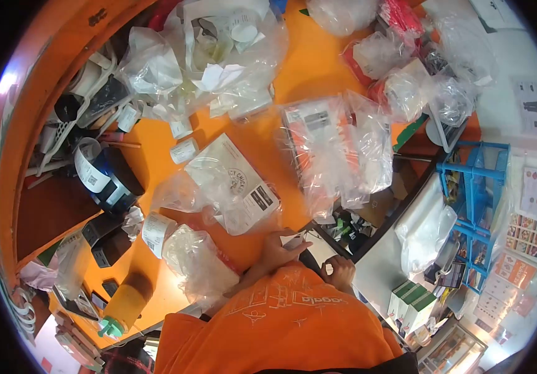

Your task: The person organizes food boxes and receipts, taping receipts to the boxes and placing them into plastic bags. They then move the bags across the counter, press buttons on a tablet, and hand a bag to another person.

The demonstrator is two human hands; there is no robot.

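Note:
My left hand (278, 249) is near the orange table's lower edge, its fingers closed on a small white paper (292, 242). To its right, my right hand (338, 272) has curled fingers around something small and pale that I cannot make out. Just above my left hand lies a white printed bag (237, 181) in clear plastic. Farther right is an orange and white package (323, 146), also in clear plastic. A bagged item with a receipt (197, 258) sits left of my left forearm.
A black label printer (116, 181) stands at the left. An orange bottle (128, 303) with a green cap is at the lower left. Piled clear bags (218, 56) lie at the back. Blue racks (475, 206) and green-topped boxes (411, 303) are on the right.

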